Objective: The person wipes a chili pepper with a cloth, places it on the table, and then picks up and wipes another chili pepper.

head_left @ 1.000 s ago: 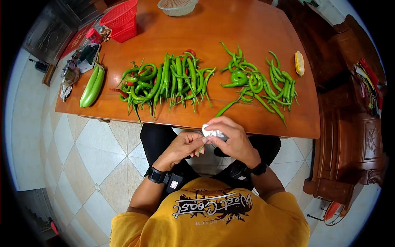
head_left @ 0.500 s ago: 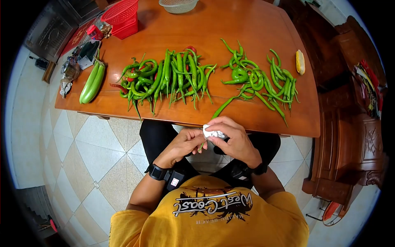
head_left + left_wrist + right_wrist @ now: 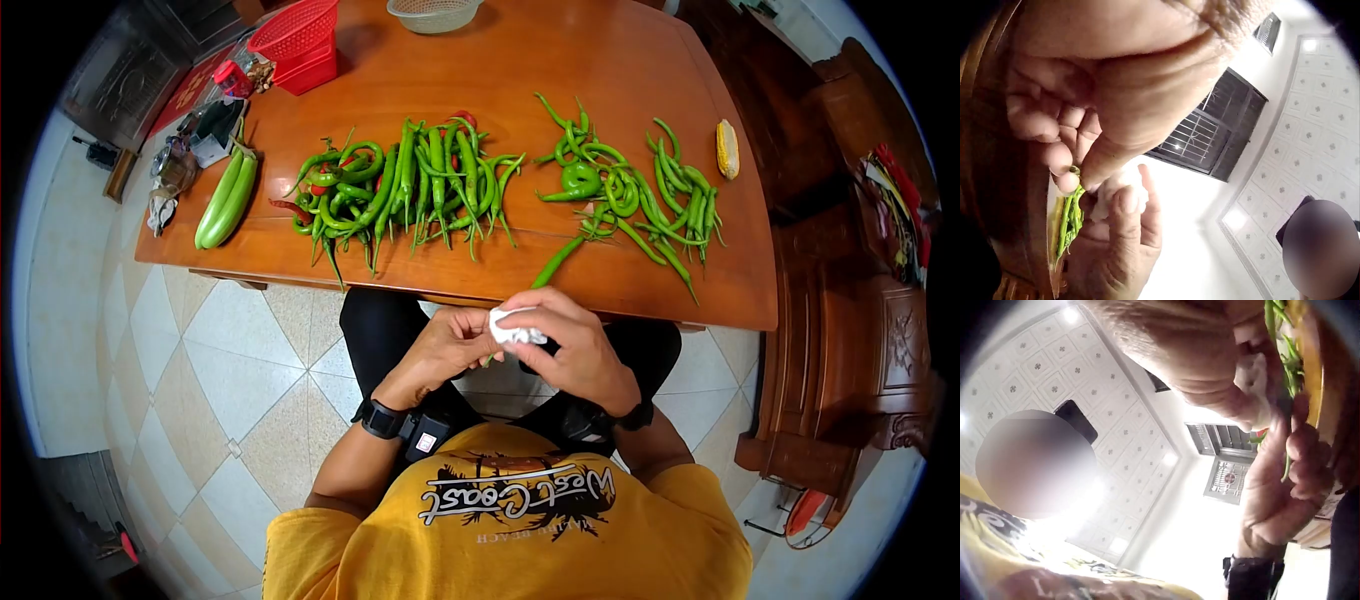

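Note:
In the head view, my left hand [image 3: 445,350] pinches a slim green chili pepper [image 3: 487,360] between thumb and fingers. The pepper's stem end [image 3: 1286,469] pokes out of those fingers in the right wrist view. My right hand [image 3: 575,345] grips a crumpled white tissue [image 3: 515,328] right against the left fingertips. The tissue and fingers hide most of the held pepper. Both hands are close together above the lap, just in front of the table edge. Beyond the right knuckles, a single green chili [image 3: 555,262] lies on the table, pointing toward me.
A large heap of green chilies [image 3: 400,190] with some red ones lies on the wooden table [image 3: 600,60]. A smaller chili group [image 3: 680,190] is to the right, near a corn cob [image 3: 727,150]. Green eggplants [image 3: 228,200], a red basket [image 3: 305,75] and a pale basket [image 3: 432,14] stand around.
My right hand and the tissue have shifted slightly, and the tissue now covers more by the left fingertips. Less of the held pepper shows below the hands. The left hand stays nearly in place.

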Tool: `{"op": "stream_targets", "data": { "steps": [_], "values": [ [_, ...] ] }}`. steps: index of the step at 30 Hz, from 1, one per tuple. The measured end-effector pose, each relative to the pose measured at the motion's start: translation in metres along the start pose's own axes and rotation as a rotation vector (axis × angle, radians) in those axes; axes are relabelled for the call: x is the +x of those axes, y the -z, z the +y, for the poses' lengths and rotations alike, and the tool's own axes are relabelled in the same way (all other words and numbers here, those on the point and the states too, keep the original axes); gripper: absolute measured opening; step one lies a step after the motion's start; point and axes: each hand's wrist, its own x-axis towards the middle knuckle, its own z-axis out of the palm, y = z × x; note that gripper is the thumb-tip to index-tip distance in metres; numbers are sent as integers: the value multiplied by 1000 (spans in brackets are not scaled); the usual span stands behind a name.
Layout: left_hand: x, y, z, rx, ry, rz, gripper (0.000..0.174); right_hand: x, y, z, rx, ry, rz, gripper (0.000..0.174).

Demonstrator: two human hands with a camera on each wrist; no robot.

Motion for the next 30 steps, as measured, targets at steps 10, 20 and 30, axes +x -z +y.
{"op": "stream_targets", "data": {
  "steps": [10, 20, 30],
  "values": [
    [-1, -1, -8, 22, -79, 128, 18, 6, 18, 23, -216, -49, 273, 24],
    [9, 5, -17, 138, -35, 119, 22, -7, -4, 17, -60, -64, 62, 24],
    [5, -1, 0, 93, 101, 106, 23, -3, 22, 43, -222, -138, 276, 22]
  ]
}}
